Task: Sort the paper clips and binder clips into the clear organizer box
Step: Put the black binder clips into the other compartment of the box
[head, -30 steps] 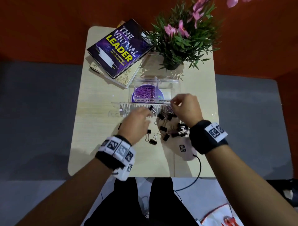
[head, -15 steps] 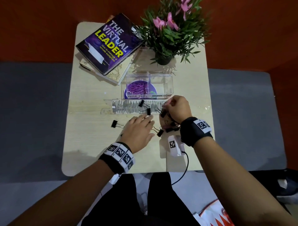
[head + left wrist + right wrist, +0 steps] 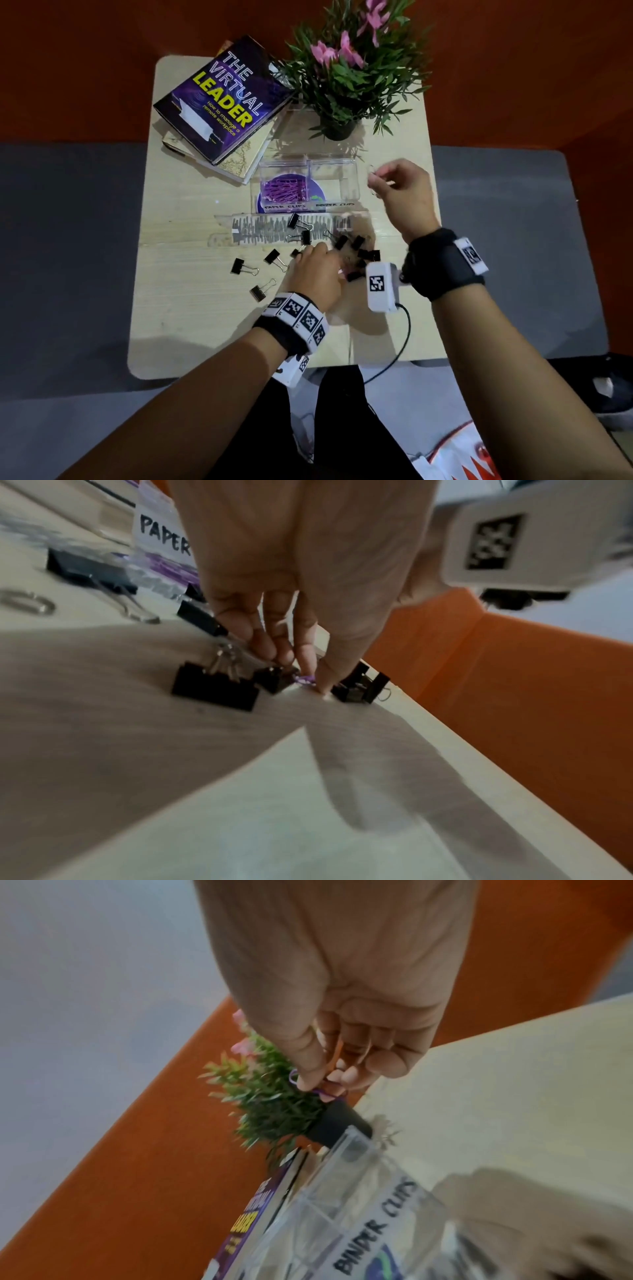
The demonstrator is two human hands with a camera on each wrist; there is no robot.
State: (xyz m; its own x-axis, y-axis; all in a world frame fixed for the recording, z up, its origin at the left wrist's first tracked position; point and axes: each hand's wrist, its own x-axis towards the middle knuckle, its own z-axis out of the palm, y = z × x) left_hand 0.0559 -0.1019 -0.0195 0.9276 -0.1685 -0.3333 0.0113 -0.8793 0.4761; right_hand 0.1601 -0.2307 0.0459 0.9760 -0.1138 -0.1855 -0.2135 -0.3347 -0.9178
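Note:
The clear organizer box [image 3: 346, 171] stands mid-table; its left compartment holds purple paper clips [image 3: 284, 190], and its right one is labelled BINDER CLIPS [image 3: 377, 1229]. My right hand [image 3: 375, 178] hovers just right of the box, thumb and finger pinching a purple paper clip [image 3: 323, 1093]. My left hand [image 3: 329, 255] is down on the table among the black binder clips [image 3: 363, 253], with its fingertips pinching a purple paper clip [image 3: 304, 680]. More binder clips [image 3: 239, 266] lie loose to the left and on the clear lid [image 3: 260, 228].
Stacked books [image 3: 222, 99] sit at the back left and a potted plant [image 3: 346, 78] stands behind the box. The wrist camera [image 3: 380, 286] and its cable hang over the table's front right. The table's right edge [image 3: 433, 274] is close to my right arm.
My right hand rose from the binder clip cluster to beside the box's right end, carrying a paper clip. My left hand slid right into the cluster.

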